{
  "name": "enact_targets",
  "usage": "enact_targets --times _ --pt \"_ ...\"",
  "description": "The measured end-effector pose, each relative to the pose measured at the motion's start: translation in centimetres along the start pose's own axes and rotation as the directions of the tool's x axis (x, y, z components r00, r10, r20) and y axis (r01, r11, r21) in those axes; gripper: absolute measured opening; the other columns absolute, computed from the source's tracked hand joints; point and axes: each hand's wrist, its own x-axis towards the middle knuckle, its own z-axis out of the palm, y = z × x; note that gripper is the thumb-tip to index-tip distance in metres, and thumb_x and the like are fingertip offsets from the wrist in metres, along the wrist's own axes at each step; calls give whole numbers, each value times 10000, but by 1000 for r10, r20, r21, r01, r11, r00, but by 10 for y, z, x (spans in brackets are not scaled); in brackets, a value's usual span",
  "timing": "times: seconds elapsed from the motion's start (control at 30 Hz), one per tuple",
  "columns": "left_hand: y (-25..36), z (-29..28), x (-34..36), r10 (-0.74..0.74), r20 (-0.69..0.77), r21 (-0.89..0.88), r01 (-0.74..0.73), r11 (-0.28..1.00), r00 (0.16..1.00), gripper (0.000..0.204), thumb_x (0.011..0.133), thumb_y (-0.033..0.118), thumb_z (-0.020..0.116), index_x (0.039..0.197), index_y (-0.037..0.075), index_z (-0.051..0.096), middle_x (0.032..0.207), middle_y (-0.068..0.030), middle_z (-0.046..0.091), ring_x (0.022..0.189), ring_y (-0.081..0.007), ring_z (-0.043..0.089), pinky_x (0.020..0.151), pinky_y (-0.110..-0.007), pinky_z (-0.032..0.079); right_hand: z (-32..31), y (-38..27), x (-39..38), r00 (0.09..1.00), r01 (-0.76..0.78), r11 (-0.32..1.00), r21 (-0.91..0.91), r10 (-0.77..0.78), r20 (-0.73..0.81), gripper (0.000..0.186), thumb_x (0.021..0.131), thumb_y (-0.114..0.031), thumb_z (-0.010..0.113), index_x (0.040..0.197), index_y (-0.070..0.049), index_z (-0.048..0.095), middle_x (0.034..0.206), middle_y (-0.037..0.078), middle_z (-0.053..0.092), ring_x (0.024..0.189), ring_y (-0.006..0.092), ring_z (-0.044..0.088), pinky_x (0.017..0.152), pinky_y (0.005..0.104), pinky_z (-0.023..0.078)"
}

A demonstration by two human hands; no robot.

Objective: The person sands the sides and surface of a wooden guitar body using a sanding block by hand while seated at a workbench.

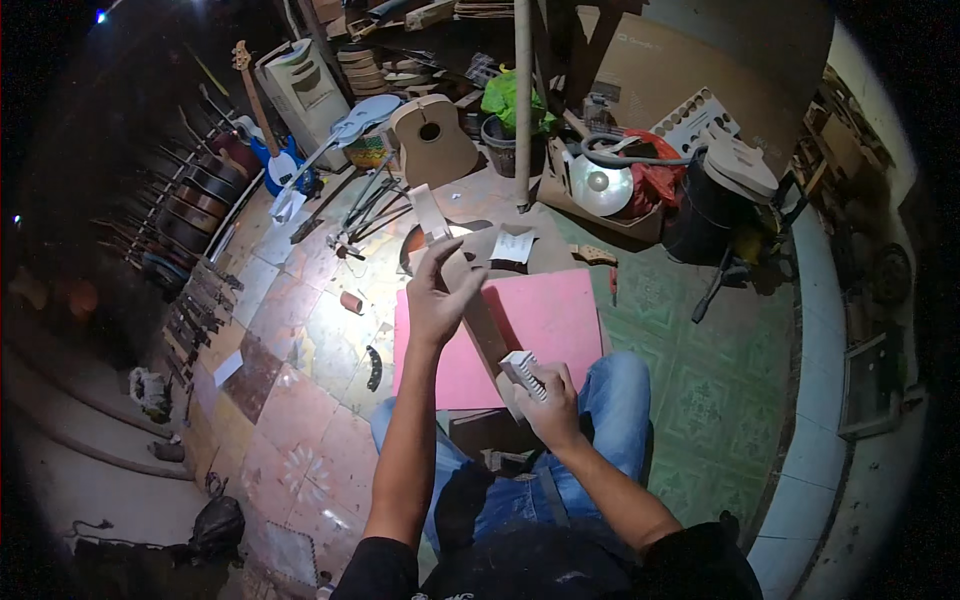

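A long pale wooden piece, shaped like a guitar neck (482,330), slants from my lap up over a pink board (560,320). My left hand (440,300) grips it near its upper end, with fingers and thumb around it. Lower down, my right hand (552,405) is closed on a pale block with a ridged side (521,371), which lies against or just beside the wood's lower end; contact is hard to make out. Beyond the board rest a brown guitar-shaped panel (540,255) and a white paper (513,246).
An unfinished guitar body (436,140) and blue guitars (286,168) stand at the back, with more guitars racked on the left. A pole (523,110) rises behind the board. At right are a cluttered carton (620,228) and a black bin (697,225). A red-handled tool (613,284) lies nearby.
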Motion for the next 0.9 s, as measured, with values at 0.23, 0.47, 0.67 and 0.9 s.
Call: enact_targets --times 0.23,0.47,0.67,0.9 --pt "8 -18 4 -242 -58 -136 233 963 969 348 938 201 657 1216 9 575 1047 -125 667 945 -182 658 853 -304 522 18 2 -2 997 26 999 37 -24 -67 441 773 -123 754 1169 -75 568 989 161 583 842 351 636 722 439 539" --pt "23 -45 -11 -238 159 102 224 969 958 748 747 141 850 1362 52 434 1241 -120 580 1114 -208 597 975 -341 482 19 -2 -2 1000 4 999 39 -3 -24 412 784 -148 750 1142 -54 568 1001 172 594 858 365 638 730 451 535" --pt "14 -60 -5 -301 94 -24 305 952 949 401 956 166 641 1312 31 515 1116 -91 639 1025 -174 627 885 -327 525 22 -12 -1 999 -33 993 113 36 -24 430 778 -143 756 1145 -60 549 991 175 591 855 370 636 731 469 528" --pt "16 -42 -11 -226 136 8 227 974 965 722 780 79 822 1390 73 436 1178 -82 604 1098 -190 599 942 -364 510 33 2 -20 999 17 997 81 -14 -41 501 742 -72 778 1171 -40 523 993 201 589 859 387 636 754 448 535"
